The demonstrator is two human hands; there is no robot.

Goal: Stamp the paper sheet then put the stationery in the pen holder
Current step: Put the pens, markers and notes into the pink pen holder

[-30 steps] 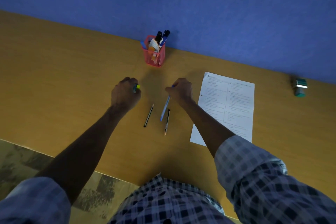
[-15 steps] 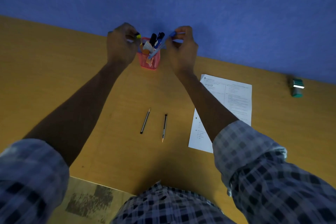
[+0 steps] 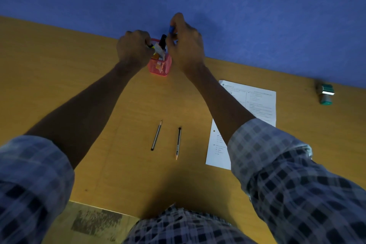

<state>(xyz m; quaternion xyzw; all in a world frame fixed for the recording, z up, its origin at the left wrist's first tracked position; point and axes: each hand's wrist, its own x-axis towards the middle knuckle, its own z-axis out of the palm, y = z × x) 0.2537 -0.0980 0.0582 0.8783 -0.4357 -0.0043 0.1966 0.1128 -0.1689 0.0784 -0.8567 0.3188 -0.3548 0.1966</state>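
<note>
A pink mesh pen holder stands at the back of the desk near the blue wall, with markers sticking out of it. My left hand is at its left rim, shut on a yellow-tipped highlighter. My right hand hovers over its right side, shut on a blue pen pointing down into the holder. A dark pencil and a black pen lie side by side mid-desk. The printed paper sheet lies right of them, partly under my right forearm. The green stamp sits far right.
The wooden desk runs left to right against the blue wall. Its near edge shows patterned floor below at the lower left. My checked sleeves fill both lower corners.
Both hands lifted their items off the desk, carried them back to the pen holder, and now hold them lower into it. The pencil and black pen stayed put.
</note>
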